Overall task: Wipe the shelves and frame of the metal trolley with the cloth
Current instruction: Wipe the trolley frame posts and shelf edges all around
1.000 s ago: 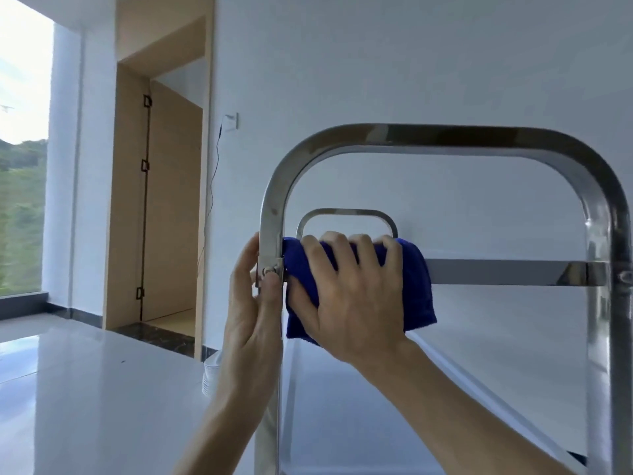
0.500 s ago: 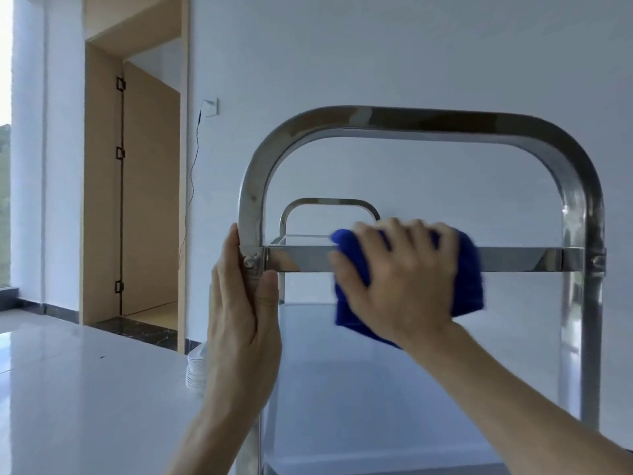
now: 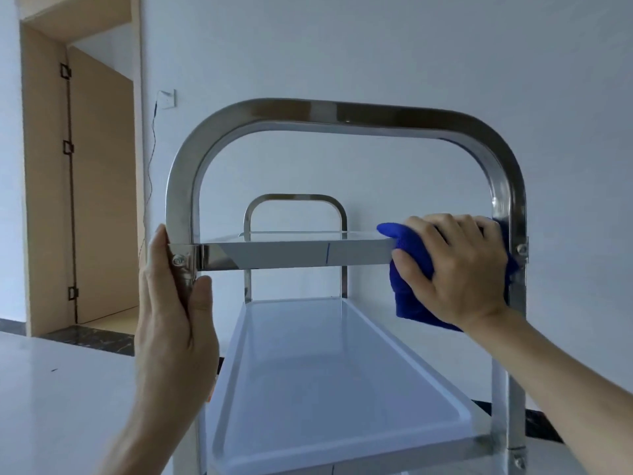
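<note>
Trolley (image 3: pixel 342 114): polished metal, seen end-on, its near arched handle filling the centre of the view. A second, smaller arch (image 3: pixel 294 200) stands at the far end, at about 12 o'clock from the shelves.

Top shelf (image 3: pixel 291 255): the near rim runs level between the two near uprights. A thin blue vertical mark shows on the rim, right of its middle. No brand, label or readable writing shows anywhere on the metal.

Lower shelf (image 3: pixel 342 371): a flat tray with a raised lip, at 6 o'clock from the top shelf.

Left hand (image 3: pixel 171 320): wrapped round the left upright at 9 o'clock, just below the bolted bracket (image 3: pixel 180 260). The thumb lies on the inner side of the post and the fingers pass behind it.

Right hand (image 3: pixel 455 265): at 3 o'clock, fingers curled over the cloth (image 3: pixel 409 269) and pressing it onto the right end of the top shelf rim, touching the right upright.

Cloth: blue, bunched, draped over the rim, one corner poking out to the left above the rim and a fold hanging below the hand.

Surroundings: a white wall behind. At 10 o'clock a wooden door (image 3: pixel 99 200) stands in its frame. A wall switch (image 3: pixel 168 98) with a thin cord hanging from it sits between door and trolley. The floor (image 3: pixel 51 406) is pale and glossy.
</note>
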Action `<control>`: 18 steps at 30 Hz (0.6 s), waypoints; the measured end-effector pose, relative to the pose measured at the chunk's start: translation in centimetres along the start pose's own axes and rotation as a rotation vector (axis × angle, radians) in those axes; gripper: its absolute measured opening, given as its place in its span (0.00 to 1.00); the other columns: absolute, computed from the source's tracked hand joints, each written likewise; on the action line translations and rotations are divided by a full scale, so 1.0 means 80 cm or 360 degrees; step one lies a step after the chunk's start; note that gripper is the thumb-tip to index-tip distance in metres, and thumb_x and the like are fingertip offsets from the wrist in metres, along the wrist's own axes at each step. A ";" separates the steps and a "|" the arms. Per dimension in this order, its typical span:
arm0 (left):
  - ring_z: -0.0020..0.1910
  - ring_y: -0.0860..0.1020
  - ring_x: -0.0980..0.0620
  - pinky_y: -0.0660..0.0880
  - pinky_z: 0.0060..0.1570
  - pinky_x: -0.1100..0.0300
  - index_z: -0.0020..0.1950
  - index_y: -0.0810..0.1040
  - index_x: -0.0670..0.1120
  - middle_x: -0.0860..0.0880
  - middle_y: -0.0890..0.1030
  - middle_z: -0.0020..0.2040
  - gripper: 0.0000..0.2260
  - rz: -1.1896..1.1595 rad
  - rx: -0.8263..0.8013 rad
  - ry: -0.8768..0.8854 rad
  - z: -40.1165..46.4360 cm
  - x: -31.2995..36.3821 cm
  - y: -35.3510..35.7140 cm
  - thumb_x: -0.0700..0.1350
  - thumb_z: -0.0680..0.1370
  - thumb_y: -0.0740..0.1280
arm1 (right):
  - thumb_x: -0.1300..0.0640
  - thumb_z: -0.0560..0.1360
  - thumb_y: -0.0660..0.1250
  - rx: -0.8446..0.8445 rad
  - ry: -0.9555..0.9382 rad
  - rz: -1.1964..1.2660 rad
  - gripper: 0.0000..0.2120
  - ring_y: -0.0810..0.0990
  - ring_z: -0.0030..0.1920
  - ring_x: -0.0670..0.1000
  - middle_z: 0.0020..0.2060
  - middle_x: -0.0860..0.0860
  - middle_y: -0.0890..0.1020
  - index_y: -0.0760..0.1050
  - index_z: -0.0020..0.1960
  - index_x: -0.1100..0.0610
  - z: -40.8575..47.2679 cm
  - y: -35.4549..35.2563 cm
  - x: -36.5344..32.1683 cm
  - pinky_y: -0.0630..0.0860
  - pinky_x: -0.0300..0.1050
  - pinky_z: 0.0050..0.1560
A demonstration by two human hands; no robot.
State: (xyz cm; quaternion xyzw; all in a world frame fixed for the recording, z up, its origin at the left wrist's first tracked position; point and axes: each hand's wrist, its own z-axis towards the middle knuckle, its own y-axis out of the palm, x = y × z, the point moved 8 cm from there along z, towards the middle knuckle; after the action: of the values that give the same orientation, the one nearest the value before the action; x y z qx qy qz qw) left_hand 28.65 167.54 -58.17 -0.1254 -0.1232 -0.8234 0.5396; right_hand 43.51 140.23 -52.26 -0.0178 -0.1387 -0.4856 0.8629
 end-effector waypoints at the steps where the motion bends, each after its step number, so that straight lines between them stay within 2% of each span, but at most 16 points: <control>1: 0.74 0.63 0.52 0.62 0.67 0.55 0.80 0.52 0.52 0.53 0.64 0.76 0.27 0.0001 0.0009 0.0005 -0.001 0.003 0.002 0.49 0.82 0.54 | 0.42 0.81 0.58 0.0007 0.0066 0.0003 0.21 0.80 0.43 0.60 0.44 0.53 0.83 0.82 0.52 0.56 0.001 0.000 0.003 0.72 0.58 0.50; 4: 0.74 0.65 0.45 0.66 0.66 0.47 0.80 0.52 0.53 0.49 0.66 0.76 0.27 0.0026 0.0002 0.0001 -0.005 0.011 0.007 0.50 0.81 0.54 | 0.41 0.81 0.59 0.0038 0.0224 0.0015 0.20 0.79 0.42 0.60 0.42 0.52 0.83 0.82 0.49 0.54 0.013 0.000 -0.038 0.70 0.58 0.50; 6: 0.71 0.67 0.40 0.69 0.64 0.44 0.79 0.52 0.56 0.45 0.68 0.74 0.26 0.0034 0.0006 -0.0019 -0.006 0.012 0.008 0.50 0.81 0.54 | 0.40 0.79 0.60 0.0055 0.0156 0.0106 0.20 0.78 0.42 0.60 0.42 0.53 0.83 0.82 0.50 0.53 0.024 0.003 -0.094 0.70 0.58 0.50; 8: 0.70 0.69 0.40 0.69 0.64 0.43 0.79 0.52 0.58 0.45 0.69 0.74 0.27 0.0034 0.0007 -0.0017 -0.004 0.007 0.006 0.51 0.81 0.55 | 0.39 0.79 0.60 0.0054 0.0064 0.0205 0.20 0.78 0.42 0.60 0.43 0.54 0.82 0.82 0.52 0.53 0.035 0.005 -0.140 0.70 0.59 0.50; 10: 0.68 0.71 0.39 0.71 0.62 0.36 0.80 0.52 0.59 0.46 0.71 0.73 0.28 -0.0016 -0.0009 -0.0027 0.000 -0.005 0.003 0.53 0.80 0.55 | 0.38 0.79 0.60 0.0059 -0.0013 0.0254 0.21 0.78 0.41 0.60 0.42 0.54 0.83 0.82 0.53 0.53 0.042 0.005 -0.158 0.70 0.58 0.48; 12: 0.67 0.73 0.42 0.73 0.60 0.33 0.80 0.53 0.60 0.52 0.72 0.72 0.28 -0.0069 -0.0005 -0.0026 0.004 -0.019 0.001 0.54 0.80 0.56 | 0.38 0.79 0.60 0.0061 -0.0112 0.0247 0.21 0.78 0.40 0.60 0.43 0.53 0.83 0.82 0.56 0.52 0.038 0.004 -0.150 0.70 0.57 0.45; 15: 0.72 0.70 0.49 0.71 0.61 0.33 0.80 0.53 0.61 0.59 0.68 0.75 0.28 -0.0146 0.0019 -0.0029 0.006 -0.034 0.002 0.57 0.80 0.57 | 0.37 0.79 0.59 -0.0023 -0.0118 0.0115 0.21 0.78 0.40 0.60 0.45 0.52 0.83 0.81 0.57 0.51 0.022 0.005 -0.090 0.72 0.58 0.45; 17: 0.74 0.67 0.52 0.70 0.63 0.33 0.80 0.53 0.60 0.59 0.66 0.76 0.28 -0.0162 0.0018 -0.0003 0.007 -0.040 0.003 0.59 0.81 0.57 | 0.36 0.80 0.57 -0.0142 -0.0054 -0.0012 0.23 0.78 0.43 0.61 0.47 0.53 0.82 0.80 0.58 0.51 0.007 0.007 -0.036 0.72 0.60 0.49; 18: 0.74 0.67 0.51 0.70 0.62 0.33 0.80 0.54 0.58 0.57 0.67 0.76 0.29 -0.0161 0.0001 0.0001 0.008 -0.043 0.003 0.61 0.80 0.57 | 0.36 0.81 0.56 -0.0208 -0.0043 -0.0046 0.24 0.79 0.45 0.61 0.49 0.53 0.82 0.79 0.59 0.52 -0.001 0.007 -0.014 0.71 0.60 0.51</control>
State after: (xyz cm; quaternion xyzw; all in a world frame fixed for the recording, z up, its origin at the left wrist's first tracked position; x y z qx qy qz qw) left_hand 30.26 170.65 -58.71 -0.1188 -0.1294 -0.8496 0.4974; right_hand 43.46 141.50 -52.57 -0.0785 -0.1186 -0.5057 0.8509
